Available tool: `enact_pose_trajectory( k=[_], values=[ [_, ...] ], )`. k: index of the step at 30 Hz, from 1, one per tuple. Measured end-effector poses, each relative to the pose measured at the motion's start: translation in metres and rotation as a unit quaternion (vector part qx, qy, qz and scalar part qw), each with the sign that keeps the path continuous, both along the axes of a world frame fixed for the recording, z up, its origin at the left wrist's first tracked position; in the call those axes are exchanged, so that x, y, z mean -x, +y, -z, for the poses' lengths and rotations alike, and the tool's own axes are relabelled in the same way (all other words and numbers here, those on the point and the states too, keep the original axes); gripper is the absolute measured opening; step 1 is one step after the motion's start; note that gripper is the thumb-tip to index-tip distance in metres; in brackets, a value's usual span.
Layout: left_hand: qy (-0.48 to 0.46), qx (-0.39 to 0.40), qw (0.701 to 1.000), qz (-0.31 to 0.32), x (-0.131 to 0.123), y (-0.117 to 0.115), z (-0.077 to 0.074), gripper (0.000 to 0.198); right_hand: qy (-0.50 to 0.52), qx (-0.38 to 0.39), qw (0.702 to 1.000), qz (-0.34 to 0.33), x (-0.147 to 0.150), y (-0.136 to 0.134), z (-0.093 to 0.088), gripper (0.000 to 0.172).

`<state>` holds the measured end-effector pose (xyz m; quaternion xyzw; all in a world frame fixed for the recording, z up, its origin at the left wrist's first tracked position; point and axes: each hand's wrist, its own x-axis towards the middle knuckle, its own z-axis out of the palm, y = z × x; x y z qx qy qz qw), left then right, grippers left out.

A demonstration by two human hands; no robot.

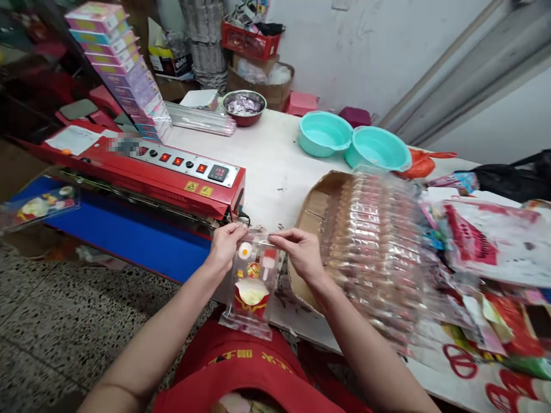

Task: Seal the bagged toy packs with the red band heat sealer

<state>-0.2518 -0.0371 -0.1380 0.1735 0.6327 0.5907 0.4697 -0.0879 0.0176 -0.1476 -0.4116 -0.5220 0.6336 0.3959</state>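
Note:
Between my two hands hangs a clear plastic bag (253, 272), pinched at its top corners. Inside it are small toy-like food pieces: a fried egg, a round pizza-like piece, a popsicle shape and a red fries-box shape. My left hand (226, 246) is closed on the top left corner, close to the front end of the red sealing machine (185, 183). My right hand (303, 252) pinches the top right corner, beside the cardboard box (316, 201). At the far left, another filled bag (47, 203) lies on the machine's blue conveyor belt (150, 241).
The cardboard box holds many similar clear packs (374, 229) in rows. Behind stand two teal basins (325, 135), a metal bowl (244, 107) of small packets and a tall stack of boxes (124, 74). Red-handled scissors (460, 361) and loose bags lie at right.

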Motion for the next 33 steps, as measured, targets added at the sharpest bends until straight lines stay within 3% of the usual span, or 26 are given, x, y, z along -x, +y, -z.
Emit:
enact_pose_trajectory(
  k=[4,6,10,15,20,24,27,30,33],
  values=[
    [0.005,0.021,0.999,-0.033,0.029,-0.013,0.032,0.038,0.021,0.098,0.995,-0.004,0.040,-0.004,0.034,0.032],
    [0.016,0.000,1.000,0.019,0.039,-0.027,0.037,0.042,0.024,0.119,0.993,0.005,0.052,-0.003,0.047,0.035],
    [0.119,-0.004,0.979,0.163,0.048,-0.053,0.045,0.072,0.002,0.139,0.990,0.005,0.063,-0.001,0.063,0.038],
    [0.250,0.043,0.958,0.130,0.045,-0.058,0.065,0.059,-0.014,0.164,0.986,-0.007,0.069,-0.003,0.074,0.037],
    [0.295,0.057,0.948,0.106,0.049,-0.057,0.072,0.050,-0.028,0.153,0.988,-0.006,0.074,-0.006,0.079,0.037],
    [0.275,0.053,0.955,0.096,0.051,-0.055,0.070,0.065,-0.021,0.140,0.990,-0.011,0.078,-0.008,0.077,0.037],
    [0.260,0.058,0.963,0.048,0.049,-0.051,0.067,0.071,-0.018,0.118,0.993,-0.015,0.079,-0.009,0.072,0.037],
    [0.100,0.044,0.994,-0.004,0.050,-0.047,0.060,0.076,-0.017,0.105,0.994,-0.011,0.078,-0.011,0.067,0.036],
    [-0.044,0.073,0.996,-0.029,0.059,-0.045,0.053,0.059,-0.018,0.097,0.995,-0.021,0.077,-0.013,0.065,0.035]
  ],
)
